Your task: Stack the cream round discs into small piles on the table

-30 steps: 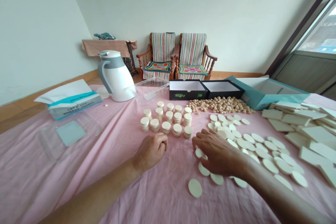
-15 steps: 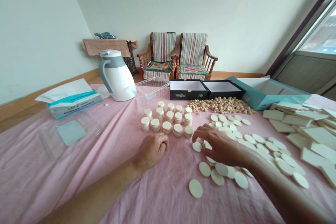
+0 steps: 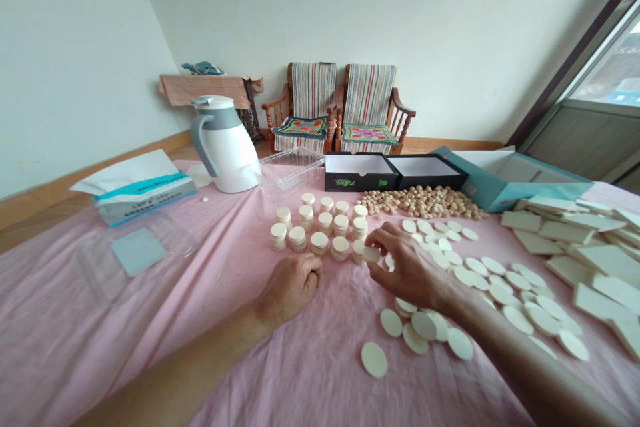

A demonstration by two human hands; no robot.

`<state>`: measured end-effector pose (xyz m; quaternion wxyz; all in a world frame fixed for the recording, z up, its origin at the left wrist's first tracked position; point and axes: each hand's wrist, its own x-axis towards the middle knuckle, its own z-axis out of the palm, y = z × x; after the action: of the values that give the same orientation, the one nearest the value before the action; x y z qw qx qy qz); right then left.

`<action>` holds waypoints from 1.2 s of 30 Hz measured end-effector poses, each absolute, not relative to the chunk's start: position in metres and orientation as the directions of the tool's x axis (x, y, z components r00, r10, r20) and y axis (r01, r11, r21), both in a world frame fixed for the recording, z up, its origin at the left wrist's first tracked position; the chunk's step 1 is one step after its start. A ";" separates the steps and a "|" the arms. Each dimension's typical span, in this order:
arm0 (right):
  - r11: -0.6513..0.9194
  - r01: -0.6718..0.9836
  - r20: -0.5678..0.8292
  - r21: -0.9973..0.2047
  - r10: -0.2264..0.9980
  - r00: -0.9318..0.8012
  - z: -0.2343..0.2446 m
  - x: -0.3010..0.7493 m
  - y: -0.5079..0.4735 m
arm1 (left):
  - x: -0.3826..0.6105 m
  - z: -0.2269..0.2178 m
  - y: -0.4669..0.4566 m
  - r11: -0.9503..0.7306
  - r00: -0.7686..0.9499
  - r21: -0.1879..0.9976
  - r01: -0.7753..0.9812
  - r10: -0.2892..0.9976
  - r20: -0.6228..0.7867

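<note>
Between the thumb and fingers of my right hand is a pale round disc, right beside the nearest right-hand stack. Several short stacks of the same discs stand in rows at the middle of the pink cloth. My left hand rests on the cloth just in front of the stacks, its fingers curled in; whether anything is inside them is hidden. Loose discs lie scattered under and to the right of my right forearm, and one lone disc lies nearer to me.
Small wooden beads lie heaped before two black boxes. Square pale tiles pile up at the right by a teal box. A white jug, a tissue pack and clear plastic trays stand left.
My right hand has lifted a loose disc from the cloth and brought it up next to the nearest right-hand stack. My left hand has stayed in place.
</note>
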<state>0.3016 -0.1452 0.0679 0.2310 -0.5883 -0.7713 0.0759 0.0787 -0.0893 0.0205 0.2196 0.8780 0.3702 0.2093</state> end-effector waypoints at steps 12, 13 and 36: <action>0.255 0.865 0.423 -0.431 0.905 -0.056 0.043 0.296 -0.125 | 0.078 0.020 -0.089 -0.635 0.645 0.539 0.553 0.737 0.205; 0.256 0.866 0.421 -0.430 0.905 -0.058 0.044 0.296 -0.125 | 0.078 0.020 -0.089 -0.634 0.645 0.540 0.553 0.737 0.204; 0.311 0.913 -0.126 -0.264 0.927 -0.353 0.083 0.339 -0.155 | 0.080 0.020 -0.089 -0.633 0.634 0.523 0.571 0.744 0.209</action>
<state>0.3393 -0.1553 0.0830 0.0244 -0.5684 -0.8093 0.1460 0.0799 -0.0886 0.0202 0.2089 0.8795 0.3739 0.2076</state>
